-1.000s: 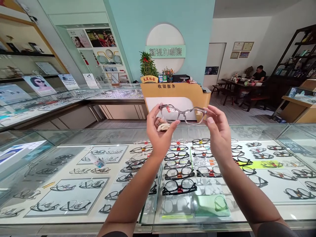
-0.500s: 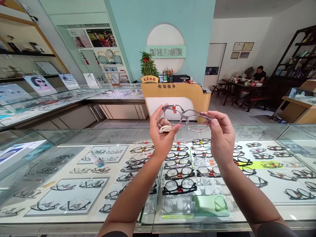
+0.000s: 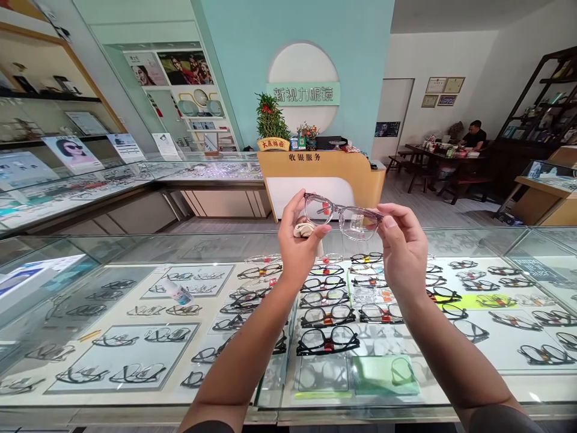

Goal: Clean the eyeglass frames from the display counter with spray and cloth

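I hold a pair of clear grey-framed glasses (image 3: 343,215) up at chest height, above a glass display counter (image 3: 135,252). My left hand (image 3: 300,249) pinches the left end of the frame and also has a small beige cloth (image 3: 303,230) tucked in its fingers. My right hand (image 3: 402,252) grips the right end of the frame between thumb and fingers. A small red tag sits on the left lens.
Under the counter glass lie several rows of dark-framed glasses (image 3: 327,341), a green cloth (image 3: 384,374) and a small white bottle (image 3: 178,293). Beyond are a yellow cashier desk (image 3: 322,174) and another showcase on the left (image 3: 67,189). A person sits at a table far right (image 3: 473,137).
The glasses have shifted slightly right and lower, and turned so the lenses face me more. Both hands came a little closer together.
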The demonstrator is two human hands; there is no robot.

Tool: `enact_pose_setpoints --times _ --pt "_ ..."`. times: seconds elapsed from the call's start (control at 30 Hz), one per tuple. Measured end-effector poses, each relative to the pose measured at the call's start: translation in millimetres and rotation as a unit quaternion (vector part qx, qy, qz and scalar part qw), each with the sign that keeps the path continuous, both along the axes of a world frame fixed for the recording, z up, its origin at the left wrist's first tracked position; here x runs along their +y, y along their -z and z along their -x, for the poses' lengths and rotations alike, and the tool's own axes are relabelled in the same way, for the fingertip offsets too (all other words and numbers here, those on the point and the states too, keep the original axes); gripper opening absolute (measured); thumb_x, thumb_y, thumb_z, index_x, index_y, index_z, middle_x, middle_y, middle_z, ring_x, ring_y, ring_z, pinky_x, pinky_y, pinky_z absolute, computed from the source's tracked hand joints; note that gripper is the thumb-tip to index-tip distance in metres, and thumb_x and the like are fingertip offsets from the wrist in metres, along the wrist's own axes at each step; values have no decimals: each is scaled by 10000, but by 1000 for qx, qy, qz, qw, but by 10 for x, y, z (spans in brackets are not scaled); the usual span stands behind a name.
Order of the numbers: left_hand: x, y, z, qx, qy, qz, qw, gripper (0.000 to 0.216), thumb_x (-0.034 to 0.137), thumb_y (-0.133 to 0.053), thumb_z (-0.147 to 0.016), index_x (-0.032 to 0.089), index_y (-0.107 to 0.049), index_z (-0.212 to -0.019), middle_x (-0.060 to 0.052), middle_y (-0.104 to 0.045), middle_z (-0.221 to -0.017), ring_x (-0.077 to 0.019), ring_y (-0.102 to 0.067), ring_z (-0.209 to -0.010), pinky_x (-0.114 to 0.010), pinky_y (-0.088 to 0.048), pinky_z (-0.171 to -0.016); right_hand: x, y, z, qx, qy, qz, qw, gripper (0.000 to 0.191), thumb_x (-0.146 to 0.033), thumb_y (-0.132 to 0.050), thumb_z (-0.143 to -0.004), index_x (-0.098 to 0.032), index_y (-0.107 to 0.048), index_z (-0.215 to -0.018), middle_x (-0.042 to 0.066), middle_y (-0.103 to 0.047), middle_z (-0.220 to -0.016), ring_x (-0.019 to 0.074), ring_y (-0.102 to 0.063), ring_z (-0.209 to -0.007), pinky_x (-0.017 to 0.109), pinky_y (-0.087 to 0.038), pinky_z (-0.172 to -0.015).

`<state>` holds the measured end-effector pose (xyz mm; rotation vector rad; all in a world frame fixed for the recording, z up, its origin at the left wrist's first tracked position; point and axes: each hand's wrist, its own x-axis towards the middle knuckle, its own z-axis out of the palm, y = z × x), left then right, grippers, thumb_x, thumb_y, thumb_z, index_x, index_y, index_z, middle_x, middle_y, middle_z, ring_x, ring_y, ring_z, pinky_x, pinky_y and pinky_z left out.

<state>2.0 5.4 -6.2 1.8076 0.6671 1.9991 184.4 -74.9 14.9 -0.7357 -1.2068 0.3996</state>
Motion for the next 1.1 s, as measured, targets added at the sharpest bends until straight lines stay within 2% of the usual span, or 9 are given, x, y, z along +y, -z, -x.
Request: enact_pose_setpoints --times 0.17,0.33,0.47,0.53,0.67,0.7,0.77,0.9,1.1 --pt "9 -5 -16 1 6 18 1000 1095 720 -840 -819 355 -348 -1727 -174 -698 -1485 -229 -744 -994 -309 -545 -698 -20 -19 8 26 -27 0 999 217 -448 -669 -1012 -309 -699 -1176 80 -787 -1193 270 -771 -1098 512 -637 -1001" --pt "41 19 -26 5 26 24 999 1133 739 -832 -813 358 -311 -1744 -185 -699 -1473 -209 -730 -928 -300 -545 -691 -1 -15 -2 15 -23 2 1000 226 -457 -640 -1017 -298 -683 -1171 84 -791 -1171 276 -774 -1097 505 -644 -957" --pt "84 56 -28 18 46 49 998 1094 704 -858 -811 374 -358 -1726 -174 -698 -1481 -138 -660 -755 -301 -555 -695 16 -14 -12 46 -47 1 998 212 -440 -691 -981 -293 -719 -1131 68 -801 -1107 250 -779 -1003 461 -645 -908" --pt "93 52 -17 20 51 57 997 1060 669 -886 -801 356 -422 -1702 -173 -702 -1483 -151 -678 -781 -314 -566 -720 28 -12 -27 49 -62 -1 997 174 -400 -680 -986 -303 -728 -1122 53 -800 -1092 238 -777 -987 436 -642 -873" --pt "76 -8 34 42 38 67 996 889 588 -898 -824 307 -580 -1606 -158 -703 -1494 -283 -720 -1192 -362 -591 -894 74 -28 -127 43 -86 28 995 173 -306 -641 -956 -299 -748 -1092 36 -777 -1055 245 -760 -1081 433 -619 -914" --pt "68 -24 49 52 32 71 996 836 562 -899 -832 305 -616 -1575 -149 -701 -1500 -286 -712 -1213 -360 -592 -905 85 -42 -166 34 -95 42 994 185 -287 -633 -939 -291 -759 -1074 35 -772 -1047 246 -753 -1088 438 -607 -940" --pt "54 -47 69 72 23 75 994 770 526 -899 -841 314 -653 -1539 -136 -696 -1505 -241 -729 -1065 -342 -596 -849 97 -83 -245 6 -117 73 990 187 -279 -634 -922 -275 -783 -1034 33 -770 -1041 237 -745 -1056 440 -580 -969" --pt "22 -54 59 125 -9 16 992 759 499 -898 -858 343 -632 -1552 -120 -705 -1466 -131 -596 -729 -323 -573 -718 69 -176 -329 -78 -94 132 984 152 -362 -721 -944 -259 -808 -1015 36 -759 -1022 220 -717 -989 414 -550 -933" --pt "-81 -59 11 205 -32 -120 971 777 445 -897 -867 344 -598 -1577 -126 -712 -1428 -144 -615 -758 -362 -610 -831 28 -217 -336 -226 -32 106 968 159 -393 -761 -968 -244 -812 -944 34 -726 -978 203 -672 -951 380 -497 -892"
